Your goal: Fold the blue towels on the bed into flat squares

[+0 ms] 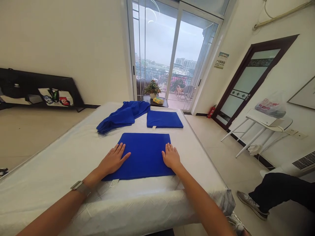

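Observation:
A blue folded cloth lies flat near the front of the white-covered table, a pale tag showing at its lower left edge. My left hand rests on the cloth's left side, palm down, fingers stretched and thumb out. On the right side, my right hand presses flat with its fingers extended. Beyond it sits a second folded blue cloth with a small tag at its near edge. To the left of that one is a loose, rumpled heap of blue cloth.
Past the table's far end, a small dark table holds a potted plant and a yellow box. At right stand a white chair with a box and plastic bag, and a seated person's leg. A fire extinguisher is by the door.

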{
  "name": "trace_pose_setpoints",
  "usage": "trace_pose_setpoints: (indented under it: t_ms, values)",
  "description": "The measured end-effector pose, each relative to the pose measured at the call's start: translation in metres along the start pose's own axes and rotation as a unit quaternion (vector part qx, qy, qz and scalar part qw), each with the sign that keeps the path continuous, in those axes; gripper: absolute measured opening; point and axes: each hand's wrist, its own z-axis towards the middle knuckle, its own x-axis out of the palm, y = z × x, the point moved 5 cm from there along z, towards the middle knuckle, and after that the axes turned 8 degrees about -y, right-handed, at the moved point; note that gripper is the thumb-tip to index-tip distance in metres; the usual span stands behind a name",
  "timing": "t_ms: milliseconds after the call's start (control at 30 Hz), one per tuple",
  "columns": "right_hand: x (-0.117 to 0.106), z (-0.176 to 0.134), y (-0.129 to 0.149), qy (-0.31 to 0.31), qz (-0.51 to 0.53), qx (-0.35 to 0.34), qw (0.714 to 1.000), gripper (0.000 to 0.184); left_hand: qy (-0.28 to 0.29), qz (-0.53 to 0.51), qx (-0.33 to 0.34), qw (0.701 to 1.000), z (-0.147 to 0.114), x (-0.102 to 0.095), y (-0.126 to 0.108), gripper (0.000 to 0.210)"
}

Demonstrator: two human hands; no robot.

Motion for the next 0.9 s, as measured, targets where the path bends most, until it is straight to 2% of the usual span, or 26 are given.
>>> trace_pose_setpoints:
  t_ms: [133, 300, 433, 633, 733, 800, 900]
  values:
    - [-0.009, 0.018, 0.002, -0.006, -0.013, -0.011, 1.000, 0.066, -0.005, -0.005, 0.001, 1.000, 0.002, 0.002, -0.003, 0.086]
    - [-0.016, 0.061, 0.006, -0.017, 0.004, 0.002, 1.000, 0.066, -0.018, -0.008, 0.007, 1.000, 0.001, 0.005, 0.000, 0.083]
    - [-0.004, 0.084, 0.003, -0.017, 0.020, 0.012, 1.000, 0.067, -0.025, -0.005, -0.003, 1.000, 0.000, 0.009, 0.003, 0.084]
    - [0.015, 0.086, -0.005, -0.040, 0.039, 0.016, 0.998, 0.070, -0.029, 0.006, 0.008, 1.000, -0.002, 0.008, 0.002, 0.084]
    - [0.016, 0.085, -0.005, -0.041, 0.043, 0.019, 0.998, 0.070, -0.005, 0.021, 0.029, 0.999, -0.004, 0.006, 0.005, 0.082]
    - [0.015, 0.086, -0.005, -0.044, 0.047, 0.021, 0.998, 0.070, 0.032, 0.035, 0.064, 0.997, -0.001, 0.005, 0.005, 0.075]
    - [0.016, 0.086, -0.005, -0.051, 0.054, 0.022, 0.997, 0.070, 0.087, 0.060, 0.104, 0.989, 0.013, 0.000, 0.000, 0.064]
